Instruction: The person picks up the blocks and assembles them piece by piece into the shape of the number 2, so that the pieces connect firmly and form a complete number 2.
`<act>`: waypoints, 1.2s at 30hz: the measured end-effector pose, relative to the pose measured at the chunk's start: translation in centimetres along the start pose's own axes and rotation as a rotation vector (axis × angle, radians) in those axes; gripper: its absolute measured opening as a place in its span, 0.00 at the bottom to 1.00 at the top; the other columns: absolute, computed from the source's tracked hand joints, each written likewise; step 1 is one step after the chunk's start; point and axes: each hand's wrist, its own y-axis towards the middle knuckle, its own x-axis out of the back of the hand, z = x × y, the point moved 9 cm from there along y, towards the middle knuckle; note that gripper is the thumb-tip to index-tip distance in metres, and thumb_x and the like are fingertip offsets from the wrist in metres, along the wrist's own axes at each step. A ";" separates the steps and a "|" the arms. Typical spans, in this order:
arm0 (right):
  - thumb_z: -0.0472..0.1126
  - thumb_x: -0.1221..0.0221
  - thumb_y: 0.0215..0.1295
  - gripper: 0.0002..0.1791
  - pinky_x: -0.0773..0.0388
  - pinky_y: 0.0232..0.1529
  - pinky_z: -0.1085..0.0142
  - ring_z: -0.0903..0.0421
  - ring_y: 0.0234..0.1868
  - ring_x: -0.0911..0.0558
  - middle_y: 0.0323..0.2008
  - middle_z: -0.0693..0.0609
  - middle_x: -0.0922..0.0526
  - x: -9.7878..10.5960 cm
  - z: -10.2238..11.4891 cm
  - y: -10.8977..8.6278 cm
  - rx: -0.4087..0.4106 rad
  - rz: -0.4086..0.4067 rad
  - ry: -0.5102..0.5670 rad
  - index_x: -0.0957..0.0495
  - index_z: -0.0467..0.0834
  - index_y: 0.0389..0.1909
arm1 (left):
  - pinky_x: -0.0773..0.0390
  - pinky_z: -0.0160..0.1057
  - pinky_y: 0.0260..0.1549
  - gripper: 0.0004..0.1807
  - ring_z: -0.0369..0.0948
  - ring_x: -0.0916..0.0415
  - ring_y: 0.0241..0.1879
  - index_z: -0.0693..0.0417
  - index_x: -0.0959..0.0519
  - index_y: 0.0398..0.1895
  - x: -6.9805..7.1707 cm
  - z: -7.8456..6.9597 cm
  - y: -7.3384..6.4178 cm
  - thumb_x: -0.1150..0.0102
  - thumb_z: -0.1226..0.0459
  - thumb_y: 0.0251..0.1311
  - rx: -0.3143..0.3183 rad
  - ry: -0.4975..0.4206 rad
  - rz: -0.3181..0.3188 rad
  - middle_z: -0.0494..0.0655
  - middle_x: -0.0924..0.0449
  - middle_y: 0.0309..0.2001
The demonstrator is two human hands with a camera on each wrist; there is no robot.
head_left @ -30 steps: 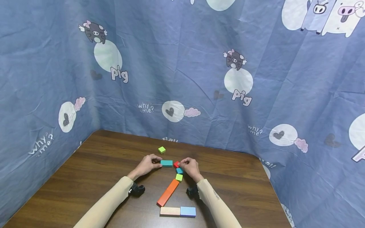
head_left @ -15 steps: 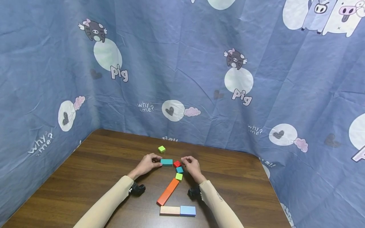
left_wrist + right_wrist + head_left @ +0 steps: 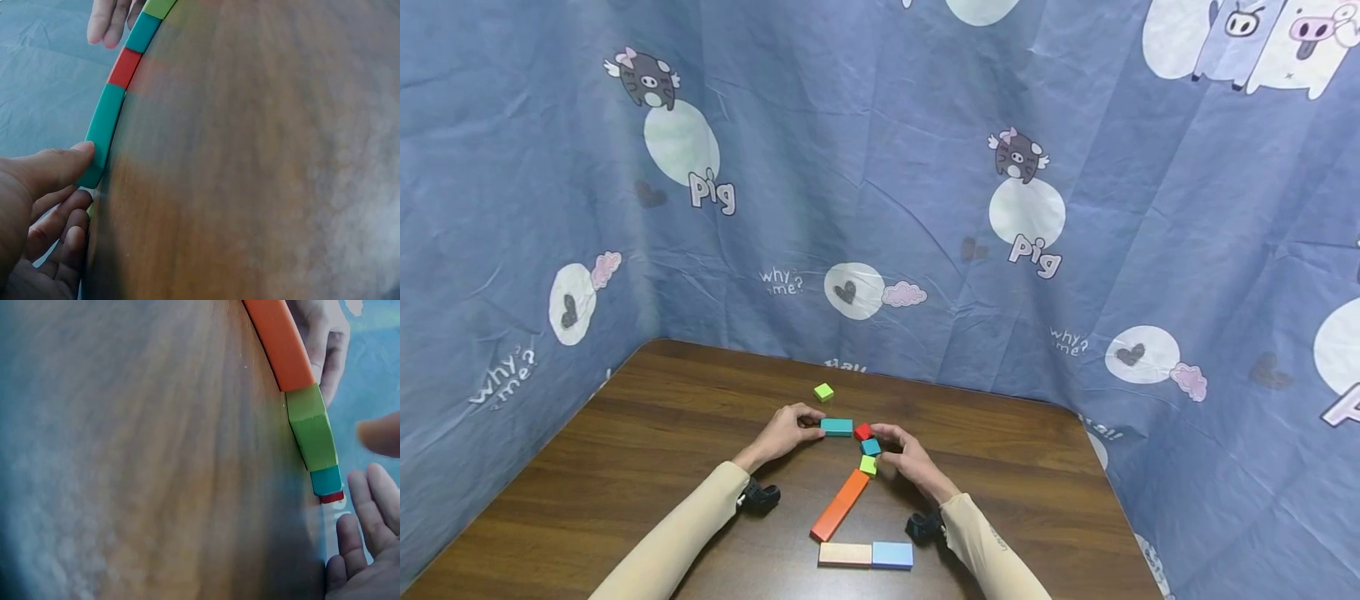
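Note:
My left hand (image 3: 781,434) pinches the left end of a teal rectangular block (image 3: 837,427) that lies on the table. In the left wrist view the thumb is on the teal block (image 3: 105,128). Just right of it sits a red block (image 3: 862,431), followed towards me by a small blue block (image 3: 870,447) and a lime green block (image 3: 868,466). Beside these small blocks is my right hand (image 3: 916,463), its thumb and fingers spread apart. Nothing is held in it; the right wrist view shows the lime block (image 3: 312,428) apart from the thumb (image 3: 381,434).
An orange bar (image 3: 840,506) runs slantwise from the lime block towards me. Nearer still, a plain wooden block (image 3: 846,555) and a light blue block (image 3: 892,555) lie end to end. A separate lime block (image 3: 823,392) sits farther back. A blue printed cloth (image 3: 880,208) hangs behind the table.
My right hand has let go of the red block, drawn back, then come nearer to me with thumb and fingers spreading beside the small blocks. The left hand keeps its hold on the teal block.

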 end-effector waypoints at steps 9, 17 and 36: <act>0.23 0.42 0.52 0.31 0.38 0.62 0.53 0.34 0.60 0.32 0.59 0.31 0.28 -0.6 2.7 -0.7 0.036 0.047 -0.083 0.33 0.29 0.61 | 0.24 0.39 0.41 0.17 0.39 0.23 0.41 0.55 0.17 0.47 0.0 -0.4 0.0 0.31 0.62 0.54 -0.012 0.001 0.011 0.46 0.18 0.42; 0.23 0.41 0.53 0.32 0.40 0.63 0.48 0.34 0.60 0.32 0.59 0.30 0.28 -0.7 2.7 -0.7 0.033 0.047 -0.088 0.34 0.28 0.62 | 0.23 0.38 0.40 0.17 0.40 0.22 0.41 0.56 0.17 0.48 -0.2 -0.5 0.2 0.32 0.63 0.54 -0.011 0.020 0.009 0.48 0.18 0.43; 0.24 0.41 0.52 0.32 0.39 0.63 0.47 0.34 0.61 0.32 0.61 0.31 0.29 -0.7 2.6 -0.6 0.037 0.054 -0.104 0.34 0.28 0.62 | 0.25 0.40 0.42 0.18 0.40 0.24 0.41 0.58 0.18 0.50 -0.5 -0.8 0.5 0.33 0.65 0.55 -0.005 0.031 -0.021 0.48 0.19 0.42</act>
